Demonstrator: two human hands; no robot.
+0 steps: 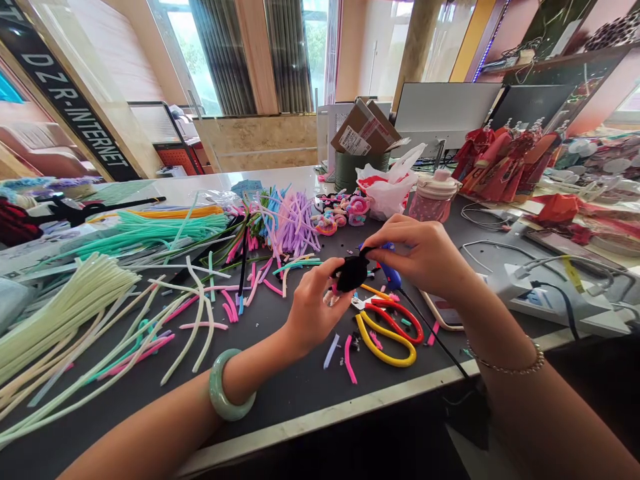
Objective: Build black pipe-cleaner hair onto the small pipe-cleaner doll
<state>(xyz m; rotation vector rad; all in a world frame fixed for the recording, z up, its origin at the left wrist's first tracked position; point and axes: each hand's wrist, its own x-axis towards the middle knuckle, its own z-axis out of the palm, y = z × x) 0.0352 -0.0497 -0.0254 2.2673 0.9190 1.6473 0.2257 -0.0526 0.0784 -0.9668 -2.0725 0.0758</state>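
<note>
My left hand (315, 310) is closed around a small black fuzzy piece (353, 272), held above the dark table (280, 400). My right hand (417, 253) pinches the top of the same black piece from the right. A blue glue gun (389, 270) with a black cord lies just behind and under my right hand. Two pairs of scissors, red (400, 317) and yellow (383, 343), lie on the table right below my hands. A green bangle sits on my left wrist and a thin bracelet on my right.
Bundles of pale green, teal, orange, pink and purple pipe cleaners (150, 267) cover the left and middle of the table, with cut bits scattered. A phone (443, 317), a power strip (550, 293), a pink jar (434, 197), a white bag and red figurines (505, 163) stand to the right and back.
</note>
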